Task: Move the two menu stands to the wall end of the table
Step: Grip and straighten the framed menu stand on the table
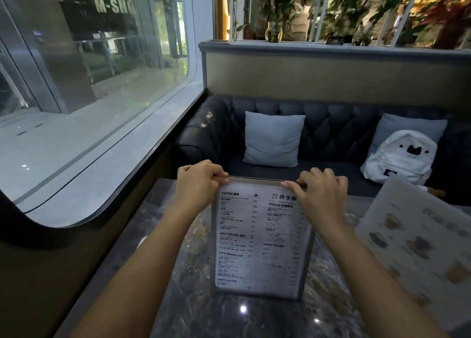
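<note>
1. Nearest to the camera, the two bare forearms are seen, reaching forward over the dark marbled counter (193,312), whose polished surface reflects a lamp.
2. The left hand (198,182) is closed on the upper left corner of the drinks menu stand (260,238), and the right hand (318,195) is closed on its upper right corner; the top edge is pinched between thumb and fingers on both sides.
3. This stand is a flat, stiff, clear sheet in a thin grey frame, with a printed white page inside. It is held upright, the long axis is vertical, and its foot appears to be at or just above the counter; contact cannot be told.
4. The wall with the window (89,108) lies to the left of the hands, so the coming move is judged to be a sideways carry to the left. The left hand is the nearer one to that end.
5. The second menu stand (418,241), with pictures of cups and blurred, leans at the right edge, near the right forearm and well apart from the wall end.
6. Behind the counter, a dark tufted sofa (331,128) with soft pale cushions and a white backpack (400,156) is seen.
</note>
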Motion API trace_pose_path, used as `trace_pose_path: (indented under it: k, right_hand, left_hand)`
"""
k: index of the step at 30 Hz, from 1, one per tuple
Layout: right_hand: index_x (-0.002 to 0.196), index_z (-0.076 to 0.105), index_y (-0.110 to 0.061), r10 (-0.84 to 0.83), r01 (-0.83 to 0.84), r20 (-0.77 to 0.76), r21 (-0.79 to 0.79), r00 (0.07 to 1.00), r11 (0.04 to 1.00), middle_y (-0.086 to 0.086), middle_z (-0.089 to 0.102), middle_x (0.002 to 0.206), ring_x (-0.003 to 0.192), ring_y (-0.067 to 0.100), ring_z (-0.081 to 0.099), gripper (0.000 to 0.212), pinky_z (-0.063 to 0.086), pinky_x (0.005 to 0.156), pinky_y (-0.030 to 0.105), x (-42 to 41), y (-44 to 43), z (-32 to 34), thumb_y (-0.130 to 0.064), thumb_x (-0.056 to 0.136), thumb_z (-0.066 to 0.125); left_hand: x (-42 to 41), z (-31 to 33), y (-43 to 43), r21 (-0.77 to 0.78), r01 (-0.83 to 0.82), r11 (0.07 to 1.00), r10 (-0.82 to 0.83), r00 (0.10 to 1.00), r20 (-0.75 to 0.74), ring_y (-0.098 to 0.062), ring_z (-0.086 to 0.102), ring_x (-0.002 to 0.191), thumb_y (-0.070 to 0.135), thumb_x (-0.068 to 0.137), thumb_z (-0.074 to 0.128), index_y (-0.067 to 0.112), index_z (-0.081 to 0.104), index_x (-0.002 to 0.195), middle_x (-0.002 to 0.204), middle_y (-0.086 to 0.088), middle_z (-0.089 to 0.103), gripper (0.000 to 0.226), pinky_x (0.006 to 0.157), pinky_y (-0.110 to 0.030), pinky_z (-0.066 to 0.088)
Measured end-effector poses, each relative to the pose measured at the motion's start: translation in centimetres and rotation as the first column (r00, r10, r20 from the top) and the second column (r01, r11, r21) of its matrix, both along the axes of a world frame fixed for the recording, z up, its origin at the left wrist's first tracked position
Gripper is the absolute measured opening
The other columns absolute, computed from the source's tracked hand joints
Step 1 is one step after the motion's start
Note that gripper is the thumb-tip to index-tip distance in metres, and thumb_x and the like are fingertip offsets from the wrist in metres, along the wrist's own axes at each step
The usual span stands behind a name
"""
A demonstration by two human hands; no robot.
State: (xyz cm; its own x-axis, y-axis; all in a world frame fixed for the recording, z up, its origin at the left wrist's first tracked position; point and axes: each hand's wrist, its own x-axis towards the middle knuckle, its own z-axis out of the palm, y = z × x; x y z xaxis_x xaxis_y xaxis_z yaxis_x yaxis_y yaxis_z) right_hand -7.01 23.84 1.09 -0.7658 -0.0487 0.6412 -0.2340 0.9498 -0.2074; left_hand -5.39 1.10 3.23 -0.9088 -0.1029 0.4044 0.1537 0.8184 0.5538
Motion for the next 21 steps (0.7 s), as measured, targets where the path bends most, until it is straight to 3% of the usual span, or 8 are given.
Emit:
trace_pose_path:
  k: [12, 17, 21]
  right_hand:
    - [0.065, 0.059, -0.012, -0.013, 0.013, -0.009, 0.010, 1.000, 1.000, 0.004, 0.062, 0.069, 0.072, 0.024, 0.048, 0.036, 0.025, 0.069, 0.036, 0.4, 0.0, -0.1, -0.046, 0.079, 0.059]
    - [0.077, 0.062, -0.014, -0.027, 0.023, 0.039, 0.093, 0.999, 0.995, 0.003, 0.067, 0.081, 0.082, 0.023, 0.052, 0.036, 0.028, 0.075, 0.037, 0.9, 0.1, 0.3, -0.048, 0.084, 0.051]
    - [0.099, 0.062, -0.014, 0.001, -0.001, 0.013, 0.050, 1.000, 0.999, 0.005, 0.066, 0.099, 0.091, 0.024, 0.056, 0.034, 0.024, 0.081, 0.037, 1.9, 1.9, 1.0, -0.043, 0.083, 0.055]
  left_hand:
    - [-0.3, -0.7, -0.1, -0.011, -0.005, 1.000, 0.004, 1.000, -0.026, -0.012, 0.048, 0.074, 0.024, 0.080, 0.066, 0.020, 0.072, 0.084, 0.064, 0.014, 0.047, 0.008, 0.087, -0.044, 0.041]
    - [0.2, -0.5, -0.1, -0.161, 0.008, 0.987, -0.013, 0.999, -0.031, -0.019, 0.057, 0.087, 0.031, 0.086, 0.059, 0.022, 0.068, 0.094, 0.081, 0.006, 0.058, 0.016, 0.098, -0.044, 0.033]
    - [0.4, 0.5, 1.3, -0.225, 0.021, 0.974, -0.046, 0.993, -0.108, -0.020, 0.057, 0.100, 0.040, 0.086, 0.055, 0.024, 0.064, 0.103, 0.101, 0.000, 0.066, 0.025, 0.099, -0.043, 0.031]
